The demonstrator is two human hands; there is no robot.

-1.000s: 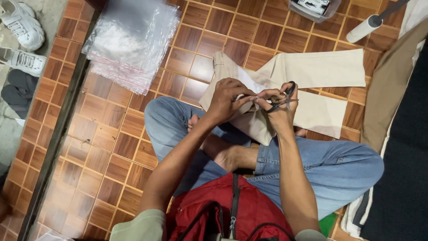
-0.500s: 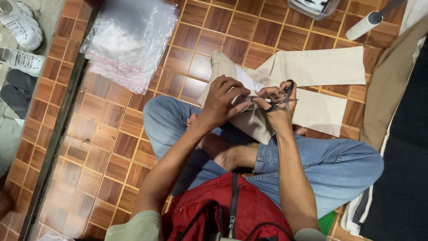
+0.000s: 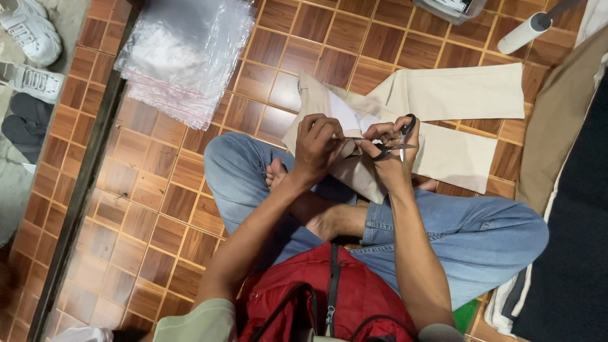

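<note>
In the middle of the frame the left hand (image 3: 320, 147) was closed on the waist part of the cream trousers (image 3: 443, 120), which lay over the person's knees and on the brown tile floor (image 3: 145, 209). The right hand (image 3: 389, 155) was clamped on one pair of black scissors (image 3: 400, 140) just beside it. At the upper left lay one stack of clear plastic bags (image 3: 183, 54); I could not count them. Two white shoes (image 3: 28, 50) stood at the left edge, and one white roll (image 3: 524, 33) lay at the upper right.
</note>
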